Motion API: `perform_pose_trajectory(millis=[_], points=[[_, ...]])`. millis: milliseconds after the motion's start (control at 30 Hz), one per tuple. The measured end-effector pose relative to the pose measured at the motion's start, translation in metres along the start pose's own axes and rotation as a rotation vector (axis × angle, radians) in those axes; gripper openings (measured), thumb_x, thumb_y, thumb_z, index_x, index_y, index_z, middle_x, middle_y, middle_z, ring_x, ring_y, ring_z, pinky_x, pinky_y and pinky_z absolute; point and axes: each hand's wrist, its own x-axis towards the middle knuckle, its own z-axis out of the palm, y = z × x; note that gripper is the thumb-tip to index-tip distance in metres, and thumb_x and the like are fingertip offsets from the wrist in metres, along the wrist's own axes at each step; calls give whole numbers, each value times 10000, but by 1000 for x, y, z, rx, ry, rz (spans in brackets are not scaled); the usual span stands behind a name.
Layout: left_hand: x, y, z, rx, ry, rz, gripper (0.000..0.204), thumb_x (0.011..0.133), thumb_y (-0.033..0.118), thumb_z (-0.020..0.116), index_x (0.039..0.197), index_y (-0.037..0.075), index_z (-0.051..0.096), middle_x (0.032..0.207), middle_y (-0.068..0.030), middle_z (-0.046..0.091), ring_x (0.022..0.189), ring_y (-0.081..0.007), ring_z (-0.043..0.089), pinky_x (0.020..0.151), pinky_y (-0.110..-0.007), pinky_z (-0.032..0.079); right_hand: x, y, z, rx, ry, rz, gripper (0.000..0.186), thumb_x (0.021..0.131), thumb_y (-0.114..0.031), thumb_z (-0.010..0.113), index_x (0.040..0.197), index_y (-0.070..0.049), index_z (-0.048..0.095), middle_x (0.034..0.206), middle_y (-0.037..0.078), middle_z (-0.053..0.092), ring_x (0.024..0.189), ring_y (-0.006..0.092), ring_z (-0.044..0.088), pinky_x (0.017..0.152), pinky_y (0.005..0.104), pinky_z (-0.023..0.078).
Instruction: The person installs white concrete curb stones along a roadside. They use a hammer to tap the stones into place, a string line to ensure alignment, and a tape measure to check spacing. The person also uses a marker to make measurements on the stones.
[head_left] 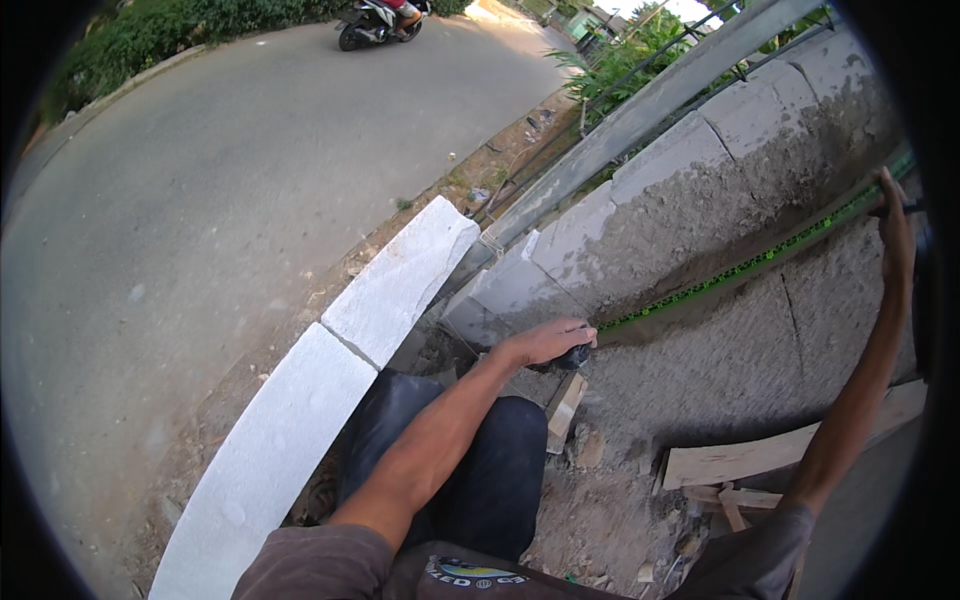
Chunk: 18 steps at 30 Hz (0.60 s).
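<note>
My left hand (545,342) is closed round the dark case of a tape measure (573,358), near the left end of a mortar-smeared block wall (690,185). From it a bright green tape blade (740,268) with dark markings runs out to the right, stretched along the rough wall face. Over at the far right, my right hand (897,225) grips the blade, its arm reaching forward. The blade goes on a little past those fingers, and its tip is hard to make out near the dark picture rim.
White lightweight blocks (280,440) form a low row at my left. Beyond lies a grey road (250,170) with a motorbike (375,25) and its rider. A slanting grey post (610,140) stands behind the wall. Wooden boards (760,458) and rubble lie at lower right.
</note>
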Motion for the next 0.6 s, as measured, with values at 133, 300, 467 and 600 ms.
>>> perform_pose_trajectory(millis=[133,300,467,600], points=[[-9,27,9,183,15,-69,869,874,613,617,1400,-59,453,1355,-271,544,1275,-359,515,1080,-408,378,2,28,-3,-5,23,9,515,976,-499,536,1361,-168,618,1284,42,604,1196,181,536,1004,342,402],[-9,26,-5,263,-1,-27,810,885,514,617,1403,-79,427,1329,-295,550,1240,-383,535,1055,-410,400,20,64,-1,134,86,-107,668,878,-680,576,1316,-183,656,1151,55,620,1068,215,568,963,392,399],[-5,26,-4,308,-90,50,597,941,397,568,1343,-38,489,1279,-251,582,1194,-385,556,1027,-413,413,-5,45,4,89,50,54,649,895,-663,575,1327,-184,645,1107,25,598,964,172,543,871,345,405],[-3,20,4,244,-23,216,474,973,345,535,1284,-12,544,1270,-222,590,1206,-374,547,1039,-406,400,-57,2,20,245,-30,119,538,915,-618,593,1205,-174,684,956,-21,558,814,109,461,744,288,358]])
